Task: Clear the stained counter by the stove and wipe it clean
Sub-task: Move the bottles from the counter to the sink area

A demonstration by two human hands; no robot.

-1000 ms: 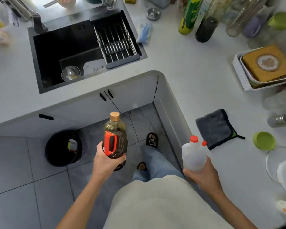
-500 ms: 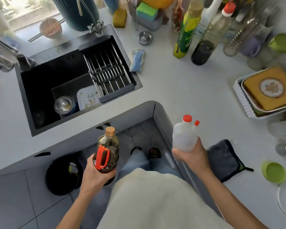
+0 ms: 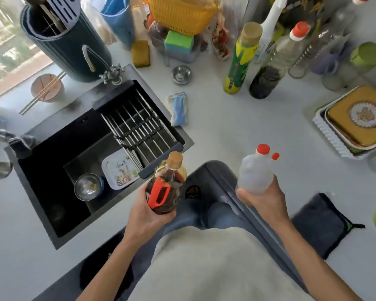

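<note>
Dark oil bottle (image 3: pixel 166 185) gripped in the left hand (image 3: pixel 148 216), just right of the sink (image 3: pixel 52 170). Translucent jug (image 3: pixel 255 172) gripped in the right hand (image 3: pixel 264 200), farther right of the sink over the white surface (image 3: pixel 237 127); grey cloth (image 3: pixel 321 224) lies beyond.

My view down own front: loose cream-white top (image 3: pixel 213 266), soft matte fabric, no print. Faded blue denim jeans (image 3: pixel 206 213) below it. Dark open-toed sandal (image 3: pixel 192 192), pale marking on strap. Both forearms bare, no sleeves, watch or rings seen.
</note>
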